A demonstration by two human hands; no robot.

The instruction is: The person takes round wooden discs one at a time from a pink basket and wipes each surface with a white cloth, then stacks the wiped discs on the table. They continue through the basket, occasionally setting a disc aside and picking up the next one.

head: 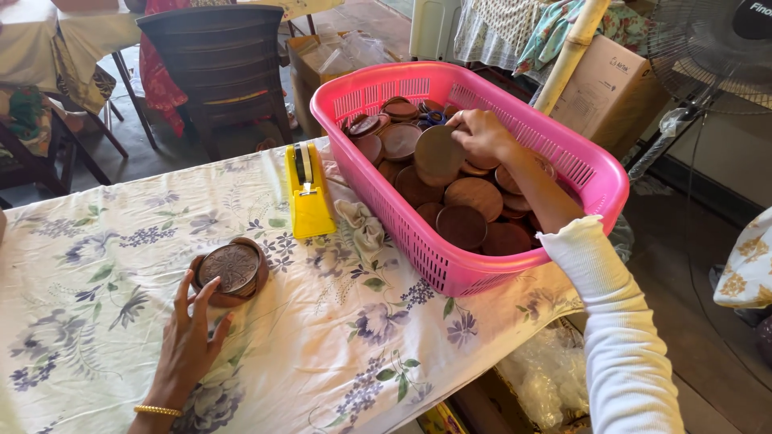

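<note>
**Round wooden discs, one hand in the basket, one on the tabletop**

While the right hand (481, 135) reaches into the pink plastic basket (599, 173), its fingers are closed on the edge of a brown round disc (438, 153), which it holds tilted above the heap. That heap of brown discs (474, 210) fills the basket's bottom, some flat and some overlapping, with a few darker rimmed lids at the far end. A white ribbed sleeve (615, 329) covers the right forearm.

The left hand (191, 341) lies on the tabletop (80, 321), fingers spread and open, gripping nothing; its fingertips touch the near edge of a small stack of carved round wooden pieces (231, 270). A gold bangle (158, 411) sits at that wrist. The tabletop carries a white cloth with blue and purple flowers.

Between stack and basket stands a yellow tape dispenser (308, 193), just beside the basket's left wall. A crumpled cloth (362, 227) lies against the basket's near side. Behind the tabletop stands a dark wooden chair (221, 68), and a cardboard box (607, 92) sits beyond the basket.
</note>
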